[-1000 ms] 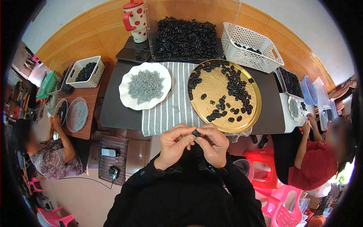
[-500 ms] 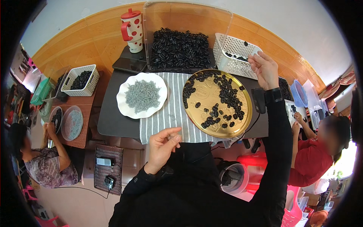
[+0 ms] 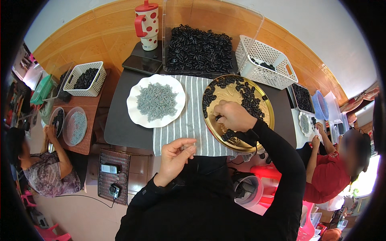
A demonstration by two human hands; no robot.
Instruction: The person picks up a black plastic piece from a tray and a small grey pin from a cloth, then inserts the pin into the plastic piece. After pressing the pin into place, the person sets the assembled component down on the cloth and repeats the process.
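Note:
My right hand [image 3: 238,116] is over the round gold tray [image 3: 270,116], its fingertips closed on a small black oval plastic piece [image 3: 218,117]. Many similar black pieces [image 3: 250,100] lie around the tray's far and right sides; my hand and sleeve hide part of them. My left hand [image 3: 173,160] is held in front of the table's near edge, thumb and forefinger curled together. What they pinch is too small to make out. A white wavy-rimmed plate [image 3: 134,114] left of the tray holds a heap of small grey screw-like pieces [image 3: 156,100].
A striped cloth [image 3: 193,92] lies under plate and tray. Behind stand a clear bin [image 3: 253,30] of black pieces, a white basket [image 3: 277,78], a spotted tumbler [image 3: 149,30] and a dark phone [image 3: 140,64]. Other people work at the left [image 3: 52,172] and right [image 3: 327,174].
My right hand has come from beside the white basket down and left onto the tray, where it grips a black piece. My left hand keeps nearly the same pose.

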